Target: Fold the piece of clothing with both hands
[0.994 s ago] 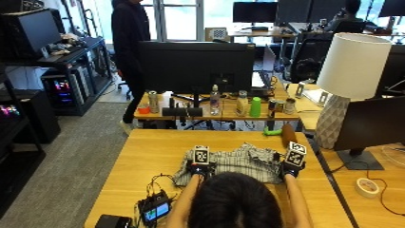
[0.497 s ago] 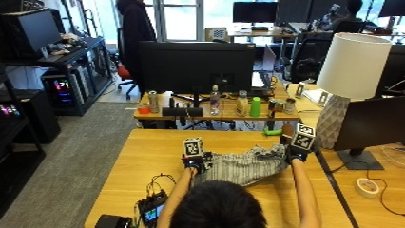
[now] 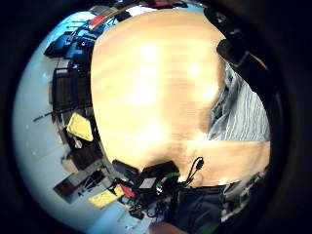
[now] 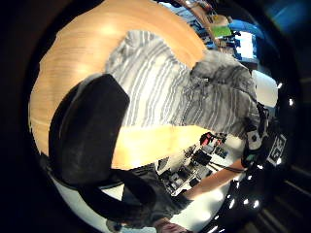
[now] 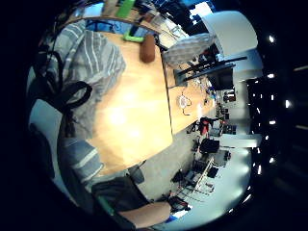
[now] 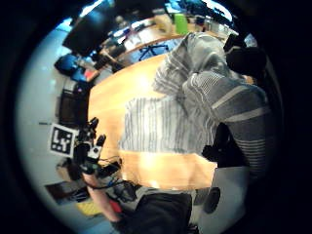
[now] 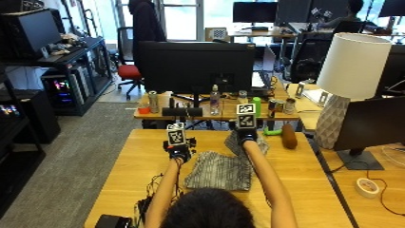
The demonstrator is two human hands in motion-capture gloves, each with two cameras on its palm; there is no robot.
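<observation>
Two hands in black gloves reach out over the wooden tabletop (image 7: 133,156). The left hand (image 7: 179,153) pinches the far left corner of the grey striped shirt (image 7: 218,173). The right hand (image 7: 246,137) is up a bit higher and its fingers are curled round a lifted bunch of the same shirt. The rest of the shirt lies flat on the tabletop between the two arms. A brown roll (image 7: 288,136) lies near the right hand. A white lamp (image 7: 348,80) stands further right.
</observation>
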